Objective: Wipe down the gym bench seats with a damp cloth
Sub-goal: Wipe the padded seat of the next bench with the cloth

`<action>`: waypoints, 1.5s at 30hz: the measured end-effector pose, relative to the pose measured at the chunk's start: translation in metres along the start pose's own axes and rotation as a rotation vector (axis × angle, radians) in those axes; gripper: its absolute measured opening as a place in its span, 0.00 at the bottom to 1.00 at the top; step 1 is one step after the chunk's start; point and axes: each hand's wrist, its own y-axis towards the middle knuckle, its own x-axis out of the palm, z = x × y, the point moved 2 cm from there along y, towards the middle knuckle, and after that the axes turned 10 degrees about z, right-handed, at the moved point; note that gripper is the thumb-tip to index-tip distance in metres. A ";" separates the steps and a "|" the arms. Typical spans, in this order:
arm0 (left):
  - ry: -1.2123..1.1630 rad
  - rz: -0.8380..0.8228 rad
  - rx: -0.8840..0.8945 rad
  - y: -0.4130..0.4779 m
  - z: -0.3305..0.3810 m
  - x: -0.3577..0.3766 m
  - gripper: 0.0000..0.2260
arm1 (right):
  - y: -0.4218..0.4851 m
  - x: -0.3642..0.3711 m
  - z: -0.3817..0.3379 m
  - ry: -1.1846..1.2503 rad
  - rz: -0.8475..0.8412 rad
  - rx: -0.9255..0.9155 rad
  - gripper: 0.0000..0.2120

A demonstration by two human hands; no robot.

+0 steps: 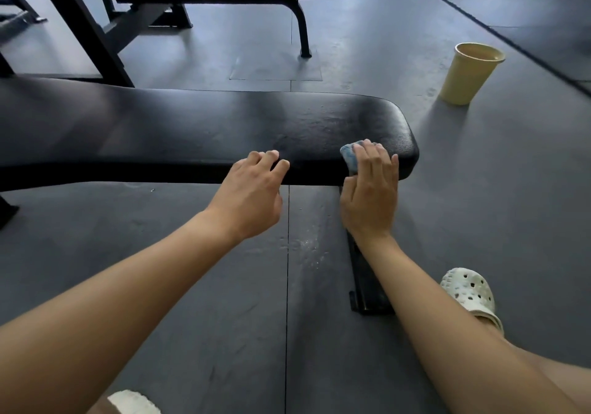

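R hand (367, 190), fingers flat and together, presses cloth (350, 154) on bench (192, 126) at its near-right end. L hand (252, 193), loosely spread, rests just beside. Bench runs left; most of seat lies that way.

Head camera looks forward and down, near the bench (192, 132)

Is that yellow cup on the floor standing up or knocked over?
Upright. The cup stands on its narrow base on the floor, rim facing up. What is inside cannot be told.
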 end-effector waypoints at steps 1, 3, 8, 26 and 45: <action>-0.003 0.000 0.002 -0.001 -0.001 0.001 0.24 | -0.002 0.003 -0.008 -0.001 0.018 0.049 0.26; 0.001 -0.009 0.006 -0.001 -0.004 0.002 0.25 | -0.006 0.008 -0.025 -0.002 0.029 0.111 0.26; 0.006 -0.031 0.012 -0.003 -0.010 0.004 0.27 | -0.012 0.018 -0.058 -0.014 -0.096 -0.034 0.32; 0.106 -0.121 -0.275 -0.037 -0.041 -0.009 0.29 | -0.006 0.006 -0.036 -0.047 -0.046 0.056 0.28; 0.020 0.254 -0.221 -0.039 -0.117 0.013 0.14 | -0.014 0.051 -0.094 0.003 0.046 -0.095 0.21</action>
